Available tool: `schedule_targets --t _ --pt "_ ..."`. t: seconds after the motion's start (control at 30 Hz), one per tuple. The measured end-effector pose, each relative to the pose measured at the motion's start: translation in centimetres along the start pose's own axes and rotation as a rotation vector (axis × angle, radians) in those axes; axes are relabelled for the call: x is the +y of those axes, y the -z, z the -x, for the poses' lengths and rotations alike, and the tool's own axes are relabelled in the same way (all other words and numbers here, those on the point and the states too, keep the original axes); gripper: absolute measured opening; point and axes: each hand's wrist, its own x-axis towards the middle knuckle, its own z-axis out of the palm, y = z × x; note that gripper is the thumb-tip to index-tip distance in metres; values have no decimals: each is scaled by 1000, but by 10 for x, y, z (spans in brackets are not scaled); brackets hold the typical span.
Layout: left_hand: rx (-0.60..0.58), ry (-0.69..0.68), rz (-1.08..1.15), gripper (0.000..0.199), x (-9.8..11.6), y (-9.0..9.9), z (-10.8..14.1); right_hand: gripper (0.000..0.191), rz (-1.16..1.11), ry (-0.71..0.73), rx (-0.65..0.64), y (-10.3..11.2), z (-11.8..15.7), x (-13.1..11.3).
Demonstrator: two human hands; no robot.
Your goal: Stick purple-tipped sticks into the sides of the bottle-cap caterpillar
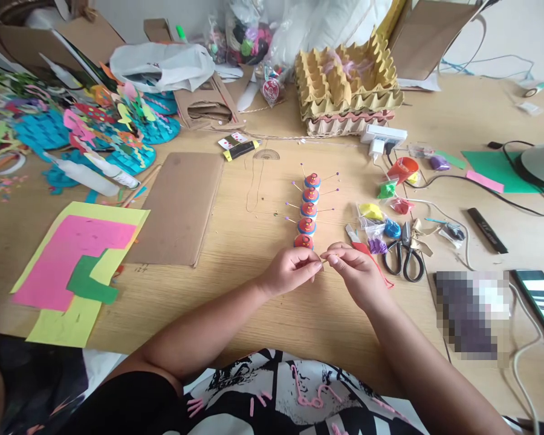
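A caterpillar [308,210] made of several red, blue and orange round caps lies in a row on the wooden table [236,284], with thin pins sticking out on both sides. My left hand [290,269] and my right hand [356,272] meet just in front of its nearest cap. Their fingertips pinch together on something very small between them, too small to identify. Pink pipe-cleaner pieces [310,396] lie on my lap.
Scissors [405,251], small bags of coloured clay [381,226] and a red cutter [358,241] lie right of my hands. A cardboard sheet [179,205], coloured foam sheets [79,260], egg trays [347,84], a phone [541,302], cables and paper crafts [86,130] surround the work.
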Motion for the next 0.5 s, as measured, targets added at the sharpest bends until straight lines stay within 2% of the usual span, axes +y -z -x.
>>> schedule_targets --t 0.07,0.1,0.2,0.27,0.3,0.37,0.43,0.5 --pt "-3 48 -1 35 0 -2 -1 23 130 -10 -16 16 -8 -13" --pt "-14 88 3 35 -1 -3 -1 25 211 -1 29 29 -16 -21" --pt "-115 178 3 33 0 -4 -2 28 541 12 346 83 -58 -51" --pt "-200 168 -47 29 0 -5 -3 31 854 49 531 124 -96 -67" --pt "-231 149 -91 27 -1 -4 -3 34 1012 54 575 143 -116 -74" --pt "-273 120 -187 25 -2 -3 -3 38 1236 -90 585 177 -152 -80" --pt "-295 123 -234 24 -4 -2 -4 43 1294 -326 537 203 -182 -81" --pt "-303 136 -218 24 -5 0 -4 50 1371 -446 461 221 -205 -76"
